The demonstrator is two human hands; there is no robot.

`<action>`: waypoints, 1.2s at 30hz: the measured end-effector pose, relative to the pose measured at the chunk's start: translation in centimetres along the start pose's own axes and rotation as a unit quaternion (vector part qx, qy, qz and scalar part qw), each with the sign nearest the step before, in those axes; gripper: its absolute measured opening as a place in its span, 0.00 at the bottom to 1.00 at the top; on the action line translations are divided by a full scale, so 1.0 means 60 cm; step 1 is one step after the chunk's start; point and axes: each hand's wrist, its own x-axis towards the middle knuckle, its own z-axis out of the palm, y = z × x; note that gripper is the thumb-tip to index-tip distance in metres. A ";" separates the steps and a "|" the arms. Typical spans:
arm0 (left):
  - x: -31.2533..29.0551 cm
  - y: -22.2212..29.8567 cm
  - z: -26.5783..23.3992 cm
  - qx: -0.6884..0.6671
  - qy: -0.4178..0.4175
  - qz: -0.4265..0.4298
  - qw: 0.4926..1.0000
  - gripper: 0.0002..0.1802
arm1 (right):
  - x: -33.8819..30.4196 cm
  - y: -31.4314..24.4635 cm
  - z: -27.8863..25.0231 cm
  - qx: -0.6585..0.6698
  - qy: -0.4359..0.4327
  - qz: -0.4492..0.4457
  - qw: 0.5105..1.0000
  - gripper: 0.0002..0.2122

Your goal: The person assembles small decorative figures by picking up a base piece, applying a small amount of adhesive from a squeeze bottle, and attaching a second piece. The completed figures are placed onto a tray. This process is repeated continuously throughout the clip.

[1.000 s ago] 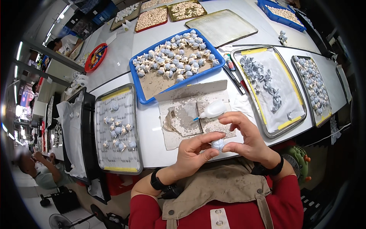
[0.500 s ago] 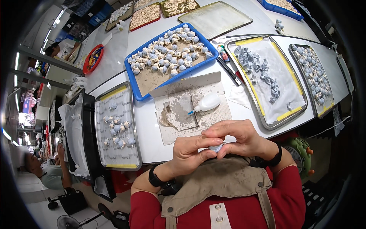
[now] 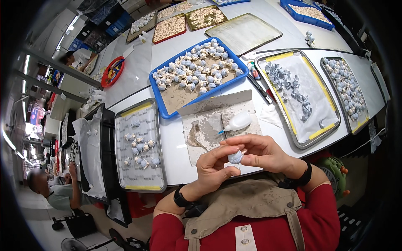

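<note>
Between my two hands, just above the front edge of the table, is a small rounded pale-blue figurine [image 3: 235, 157]. My right hand [image 3: 270, 155] pinches it with thumb and fingertips. My left hand [image 3: 210, 168] curls around its other side, fingertips against its upper part and the thumb a little apart below. Beyond my hands, a stained cardboard sheet [image 3: 197, 152] with a raised back flap carries a white squeeze bottle [image 3: 239, 121] with a blue tip, lying on its side.
Left stands a metal tray [image 3: 162, 167] with several blue-and-cream figurines. A blue tray [image 3: 167, 116] behind the cardboard holds many more. To the right, a paper-lined tray [image 3: 303, 144] bears loose blue-grey pieces, beside a full figurine tray [image 3: 363, 123]. A person [image 3: 63, 194] sits far left.
My left thumb has come away from the figurine, and more of its blue surface shows. My right hand still pinches it. The whole view has shifted slightly.
</note>
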 end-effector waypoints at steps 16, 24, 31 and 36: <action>0.015 -0.008 0.017 0.051 0.025 0.055 0.997 0.18 | 0.001 0.006 0.002 0.108 0.027 -0.005 0.994 0.20; 0.004 -0.007 0.002 0.094 0.053 0.050 0.993 0.17 | 0.020 0.020 0.012 0.109 0.039 -0.001 0.993 0.18; 0.025 0.089 -0.150 0.553 0.038 -0.011 0.832 0.15 | 0.020 -0.001 0.002 -0.106 0.088 -0.003 0.991 0.21; 0.028 0.157 -0.310 0.802 0.012 -0.293 0.520 0.17 | 0.006 0.005 -0.022 -0.148 0.204 0.009 0.968 0.17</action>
